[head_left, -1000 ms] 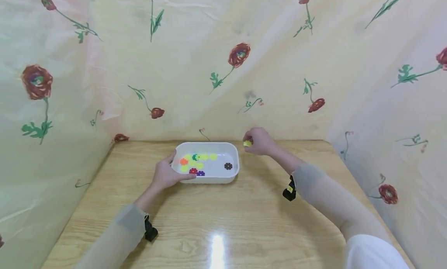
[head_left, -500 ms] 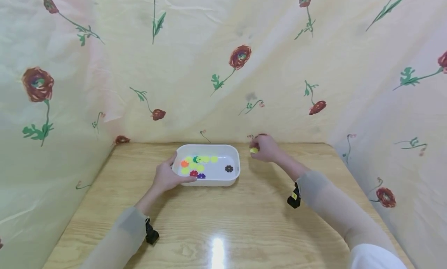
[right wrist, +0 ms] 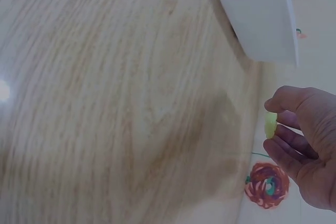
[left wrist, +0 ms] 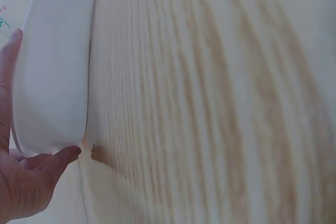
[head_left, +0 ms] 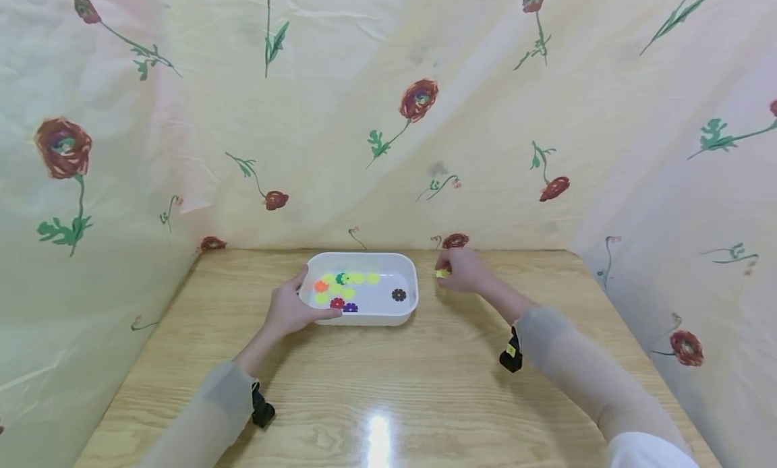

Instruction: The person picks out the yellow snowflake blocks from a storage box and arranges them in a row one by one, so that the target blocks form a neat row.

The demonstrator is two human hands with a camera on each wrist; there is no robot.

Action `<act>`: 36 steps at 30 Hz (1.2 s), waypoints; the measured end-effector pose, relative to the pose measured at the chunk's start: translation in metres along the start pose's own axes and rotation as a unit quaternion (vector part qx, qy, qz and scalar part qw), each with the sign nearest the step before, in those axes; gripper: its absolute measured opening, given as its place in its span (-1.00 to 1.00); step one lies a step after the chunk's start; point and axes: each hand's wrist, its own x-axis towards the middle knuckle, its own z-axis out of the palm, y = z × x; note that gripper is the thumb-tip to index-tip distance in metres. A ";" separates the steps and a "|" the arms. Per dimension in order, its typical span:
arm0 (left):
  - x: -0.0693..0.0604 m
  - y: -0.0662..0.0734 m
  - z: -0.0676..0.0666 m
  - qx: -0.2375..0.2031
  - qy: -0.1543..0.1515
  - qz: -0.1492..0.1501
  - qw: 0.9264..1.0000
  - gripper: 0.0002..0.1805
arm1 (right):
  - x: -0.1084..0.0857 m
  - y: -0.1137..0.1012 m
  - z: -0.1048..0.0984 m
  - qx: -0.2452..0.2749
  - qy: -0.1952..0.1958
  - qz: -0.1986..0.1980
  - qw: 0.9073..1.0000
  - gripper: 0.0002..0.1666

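Right grip (head_left: 464, 271) pinches a thin yellow disc (right wrist: 270, 126) beside the smooth white tub (head_left: 376, 319); left grip (head_left: 291, 309) clasps its rounded end.

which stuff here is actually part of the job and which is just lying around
Likely part of the job:
white tray, gripped by the left hand
yellow piece, pinched by the right hand
coloured pieces inside the tray

Likely just surroundings:
wooden table
floral cloth
black wrist devices
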 end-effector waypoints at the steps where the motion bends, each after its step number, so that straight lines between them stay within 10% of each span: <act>1: 0.000 0.000 0.000 -0.001 0.000 0.000 1.000 0.45 | 0.000 0.001 0.001 0.002 0.002 -0.005 1.000 -0.76; 30: -0.001 0.000 0.002 -0.008 0.005 0.007 1.000 0.38 | -0.002 0.023 0.039 0.015 0.010 -0.072 0.997 -0.83; 36: -0.001 -0.001 0.002 -0.005 0.005 0.008 1.000 0.37 | -0.006 0.011 0.033 0.007 -0.010 -0.035 0.999 -0.86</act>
